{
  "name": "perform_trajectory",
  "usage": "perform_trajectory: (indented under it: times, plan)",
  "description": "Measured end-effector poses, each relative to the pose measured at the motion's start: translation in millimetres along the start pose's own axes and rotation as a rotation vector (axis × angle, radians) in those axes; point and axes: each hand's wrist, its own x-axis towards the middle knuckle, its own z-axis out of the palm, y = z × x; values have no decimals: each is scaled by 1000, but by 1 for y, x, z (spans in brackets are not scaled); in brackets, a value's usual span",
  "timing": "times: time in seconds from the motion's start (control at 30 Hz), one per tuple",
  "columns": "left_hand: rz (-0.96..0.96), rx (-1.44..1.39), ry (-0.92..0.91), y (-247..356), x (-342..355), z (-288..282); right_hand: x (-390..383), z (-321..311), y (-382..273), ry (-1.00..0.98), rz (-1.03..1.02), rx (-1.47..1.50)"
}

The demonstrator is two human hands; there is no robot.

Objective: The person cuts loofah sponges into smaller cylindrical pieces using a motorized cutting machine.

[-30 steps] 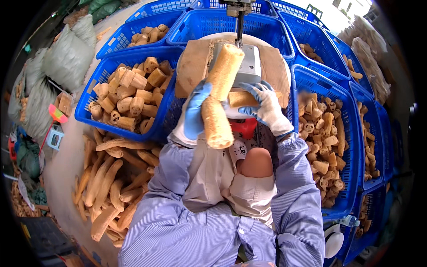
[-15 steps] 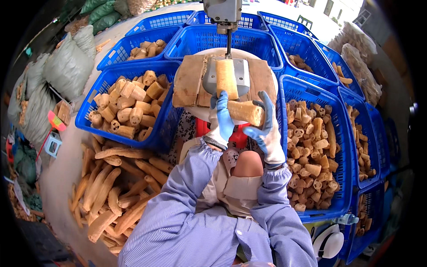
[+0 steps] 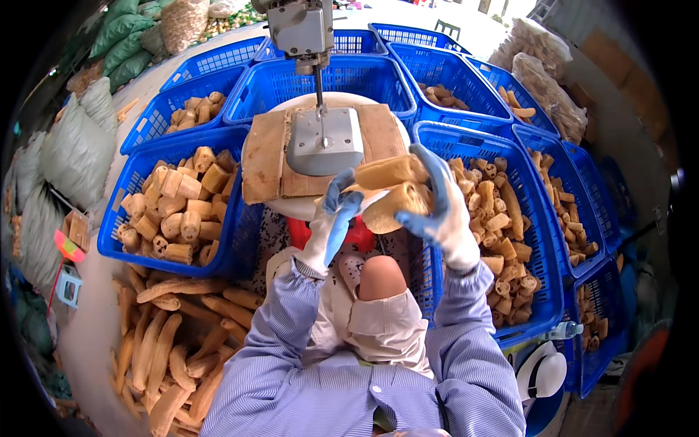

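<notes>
My right hand [image 3: 448, 211], in a white glove with blue palm, grips two pale yellow loofah pieces, an upper one [image 3: 389, 173] stacked on a lower one [image 3: 393, 207]. My left hand [image 3: 331, 222], gloved alike, is beside their left ends, fingers bent and apart. Behind both hands stands a grey machine [image 3: 298, 29] whose thin vertical rod reaches down to a metal plate [image 3: 313, 153] mounted on wooden boards [image 3: 262, 167]. Nothing lies on the plate.
Blue crates of cut pieces stand at left [image 3: 113, 226] and right [image 3: 429, 135], with more crates [image 3: 244, 87] behind. Long uncut loofahs [image 3: 149, 349] are piled lower left. Sacks [image 3: 76, 146] line the far left. A bottle [image 3: 564, 330] and white object [image 3: 542, 368] sit lower right.
The piece that was on the metal plate has left it and is now in my hands' space, right of centre, beside the other piece. My left hand has drawn down and leftward.
</notes>
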Motion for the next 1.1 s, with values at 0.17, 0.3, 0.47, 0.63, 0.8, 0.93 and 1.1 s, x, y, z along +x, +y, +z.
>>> perform_trajectory:
  times: [0.17, 0.3, 0.47, 0.63, 0.8, 0.93, 1.1]
  plan:
    - [-53, -77, 64, 5, 4, 1, 17, -38, -47, 406, -507, 40]
    - [-52, -22, 103, 8, 1, -6, 133, -137, 61, 675, 137, -565]
    - [-77, -84, 81, 4, 7, 2, 110, -138, 176, 179, 577, -185]
    - [-35, -161, 78, -8, 8, -16, 37, 6, 116, -605, 118, -640]
    - [72, -162, 174, 7, 7, -18, 25, 29, 144, -404, 115, -650]
    - [208, 97, 402, 48, 6, -55, 37, 46, 143, -317, 43, -603]
    - [72, 574, 43, 67, 41, -120, 61, 77, 157, -247, 96, -500]
